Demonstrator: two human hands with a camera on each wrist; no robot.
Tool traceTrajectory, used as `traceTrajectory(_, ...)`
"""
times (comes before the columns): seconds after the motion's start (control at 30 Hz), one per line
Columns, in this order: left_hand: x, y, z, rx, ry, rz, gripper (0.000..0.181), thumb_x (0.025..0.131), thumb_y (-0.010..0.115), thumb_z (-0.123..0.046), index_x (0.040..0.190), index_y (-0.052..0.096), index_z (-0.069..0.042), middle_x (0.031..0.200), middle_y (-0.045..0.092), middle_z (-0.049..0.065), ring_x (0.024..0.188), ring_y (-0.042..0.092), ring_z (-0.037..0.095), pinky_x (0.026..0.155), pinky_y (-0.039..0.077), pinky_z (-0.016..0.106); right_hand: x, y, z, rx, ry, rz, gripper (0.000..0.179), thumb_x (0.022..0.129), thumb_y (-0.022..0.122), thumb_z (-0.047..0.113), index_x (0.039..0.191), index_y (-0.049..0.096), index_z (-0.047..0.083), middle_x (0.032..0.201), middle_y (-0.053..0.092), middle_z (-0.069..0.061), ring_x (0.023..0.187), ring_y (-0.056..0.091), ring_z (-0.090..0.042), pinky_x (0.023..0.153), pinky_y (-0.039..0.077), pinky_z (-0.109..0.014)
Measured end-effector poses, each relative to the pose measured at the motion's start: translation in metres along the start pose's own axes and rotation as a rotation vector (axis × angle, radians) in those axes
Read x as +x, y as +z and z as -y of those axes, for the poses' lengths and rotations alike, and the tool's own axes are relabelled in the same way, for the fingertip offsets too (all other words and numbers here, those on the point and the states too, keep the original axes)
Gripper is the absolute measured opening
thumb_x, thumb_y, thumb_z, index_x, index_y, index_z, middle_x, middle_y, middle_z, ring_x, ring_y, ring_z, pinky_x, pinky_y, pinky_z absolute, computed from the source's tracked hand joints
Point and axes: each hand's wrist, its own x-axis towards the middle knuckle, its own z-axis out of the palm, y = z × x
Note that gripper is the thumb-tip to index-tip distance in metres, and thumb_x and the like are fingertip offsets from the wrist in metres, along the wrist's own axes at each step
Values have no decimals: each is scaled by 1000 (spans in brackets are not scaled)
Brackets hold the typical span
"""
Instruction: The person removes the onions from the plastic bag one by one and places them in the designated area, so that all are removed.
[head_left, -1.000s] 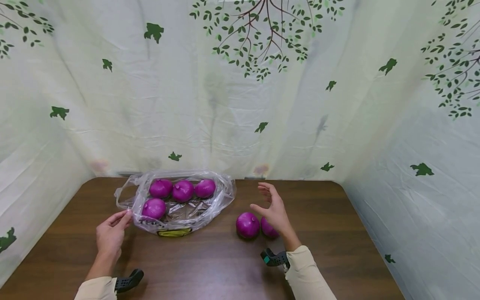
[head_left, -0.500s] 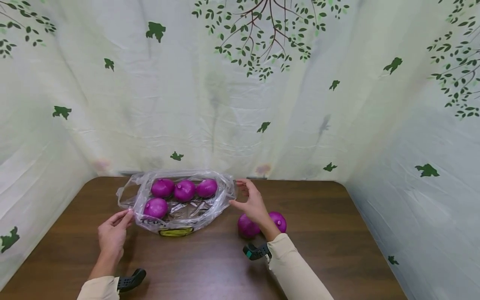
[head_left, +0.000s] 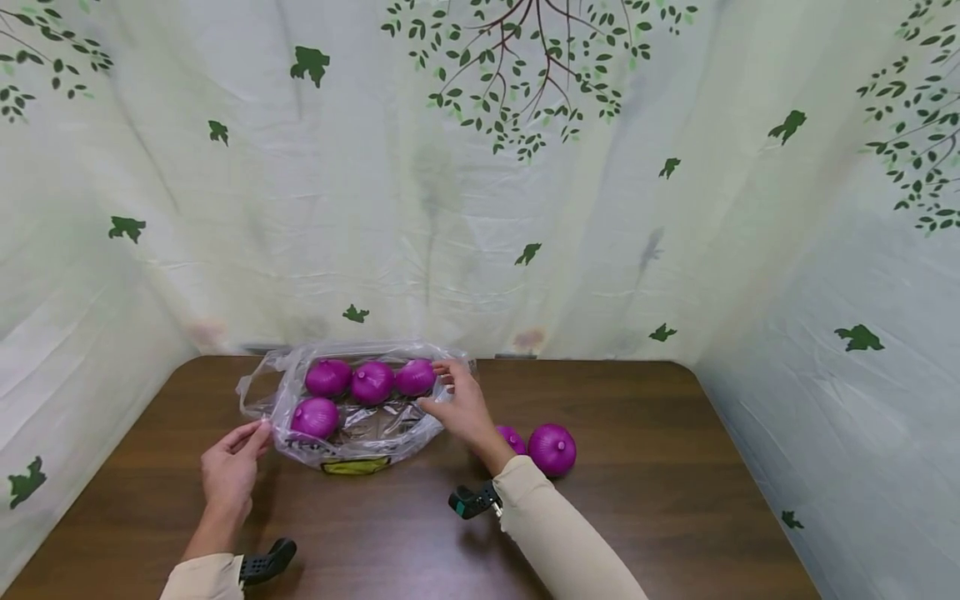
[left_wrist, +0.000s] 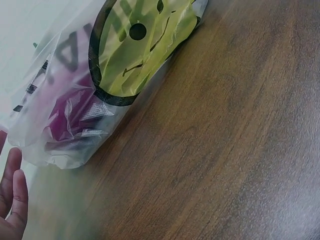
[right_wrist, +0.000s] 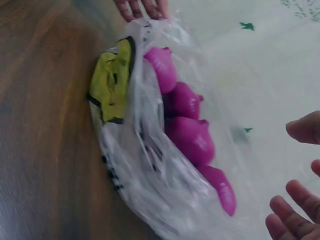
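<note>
A clear plastic bag (head_left: 408, 446) with a yellow printed patch lies open at the back left of the table, and several purple onions (head_left: 372, 382) sit inside it. My left hand (head_left: 229, 472) pinches the bag's left front edge between thumb and fingers. Over the bag's right side is my right hand (head_left: 467, 410), thumb and fingers apart with nothing between them. Its fingertips are close to the rightmost onion (head_left: 415, 377) in the bag; whether they touch it I cannot tell. In the right wrist view, the hand's fingers (right_wrist: 295, 197) are spread beside the bag.
On the brown wooden table (head_left: 637, 517), two more onions lie outside the bag to the right: one in full view (head_left: 552, 450), the other onion (head_left: 512, 439) partly behind my right wrist. A pale curtain (head_left: 480, 275) with leaf prints hangs behind the table's back edge.
My right hand has moved left from above the two loose onions to over the bag's right side. My left hand has stayed at the bag's edge.
</note>
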Motion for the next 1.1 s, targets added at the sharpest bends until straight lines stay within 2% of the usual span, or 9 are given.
traceTrajectory(0.13,0,1,-1,-16,-1,1,6,83,75,-28,83,74,-22,78,72,-11,65,65,-1,65,51,11,0,11,0,-25,15,-6,54,77,76,5,124,52,-4,119,57,-24,109,54,-40,92,47,-45)
traceTrajectory(0.3,-1,1,-1,-2,-10,-2,4,84,75,-28,83,74,-24,77,71,-13,66,65,-1,64,50,11,1,26,-1,-70,-4,-23,53,78,78,8,123,53,-3,116,59,-22,107,56,-37,89,48,-32)
traceTrajectory(0.43,-1,0,0,6,-16,7,4,85,74,-28,82,73,-25,73,69,-17,66,65,-1,65,50,11,2,38,-2,-87,4,-34,53,77,81,9,121,54,0,114,59,-20,106,57,-34,90,48,-32)
traceTrajectory(0.57,0,-1,0,-1,-11,8,5,86,72,-26,81,73,-26,69,67,-19,66,65,-2,64,50,10,3,50,-4,-57,26,-45,55,73,83,6,121,56,-1,113,59,-20,106,57,-35,93,48,-38)
traceTrajectory(0.7,1,-2,1,-3,14,0,9,87,72,-24,78,72,-27,66,67,-18,64,65,-2,62,50,11,4,63,-7,-81,18,-42,56,71,84,6,120,57,-2,112,61,-18,105,57,-34,92,48,-43)
traceTrajectory(0.87,2,-2,2,0,37,-12,14,86,73,-21,75,72,-29,66,67,-18,62,64,-1,58,49,13,4,81,-7,-127,11,-26,54,71,85,6,118,59,0,111,62,-16,103,59,-32,91,50,-39)
traceTrajectory(1.1,3,0,4,17,58,-25,16,86,74,-21,74,71,-32,65,67,-19,61,63,-1,56,46,13,6,105,0,-143,56,1,55,71,86,10,119,60,6,113,62,-9,103,58,-19,89,47,-23)
